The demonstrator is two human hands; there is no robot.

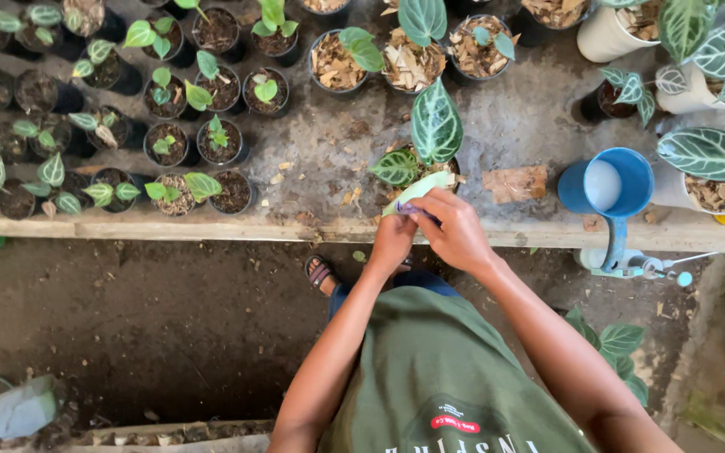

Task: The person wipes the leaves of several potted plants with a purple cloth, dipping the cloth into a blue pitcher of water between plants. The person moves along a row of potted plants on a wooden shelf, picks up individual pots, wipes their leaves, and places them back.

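My left hand [393,241] and my right hand [455,226] meet above the bench's front edge. Between them they hold a pale green strip, like a leaf or label [419,190], that points up and right. A thin purple pen-like thing [417,213] runs between the fingers of both hands; I cannot tell which hand grips it. Just behind the hands stands a potted plant [435,127] with large dark leaves veined in white.
A grey bench [337,134] carries several small black pots of seedlings [165,143] at left and pots filled with bark chips [411,65] at the back. A blue scoop [610,186] and white pots [610,33] stand at right. Dark soil floor lies below.
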